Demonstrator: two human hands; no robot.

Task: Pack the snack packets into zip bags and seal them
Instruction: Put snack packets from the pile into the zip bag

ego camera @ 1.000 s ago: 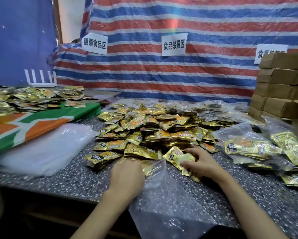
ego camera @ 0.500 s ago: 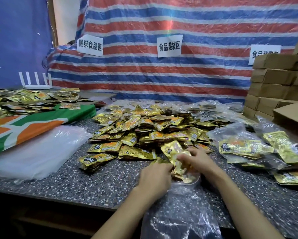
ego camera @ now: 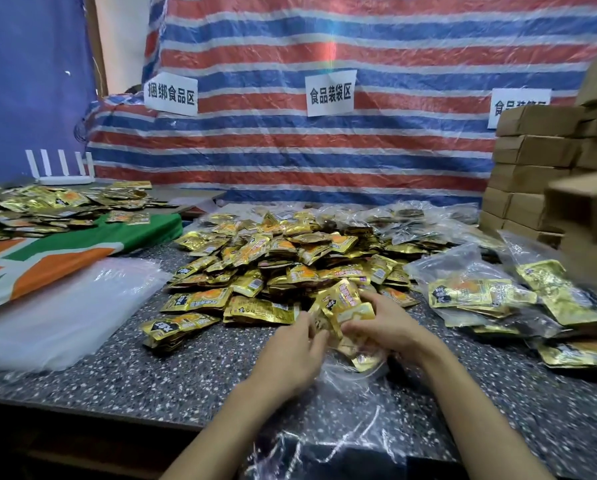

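Bunch of snack packets [ego camera: 342, 303]: gold foil, orange print, black logo patch, fanned and overlapping. It's clamped in the right hand [ego camera: 390, 329], fingers [ego camera: 376, 301] curled round its right side. Lower packets of the bunch sit in the mouth of the clear zip bag [ego camera: 338, 400]; upper ones stick out above it. Bag lies crumpled on the speckled worktop [ego camera: 186, 375] between the two forearms, lower end past the front edge.

Left hand [ego camera: 290, 353] is against the bunch's left side at the bag mouth, fingers bent. Cannot tell whether they pinch film, a packet or nothing.

Just behind: big loose pile of the same packets [ego camera: 283, 258]. Right of it: filled clear bags [ego camera: 480, 296], then stacked cardboard boxes [ego camera: 532, 150]. Left: flat stack of empty clear bags [ego camera: 65, 306], and a green-orange cloth [ego camera: 82, 244] with a second packet heap [ego camera: 48, 202] on it. Backdrop: red-blue-white striped tarp [ego camera: 324, 150] with white paper signs [ego camera: 330, 93].
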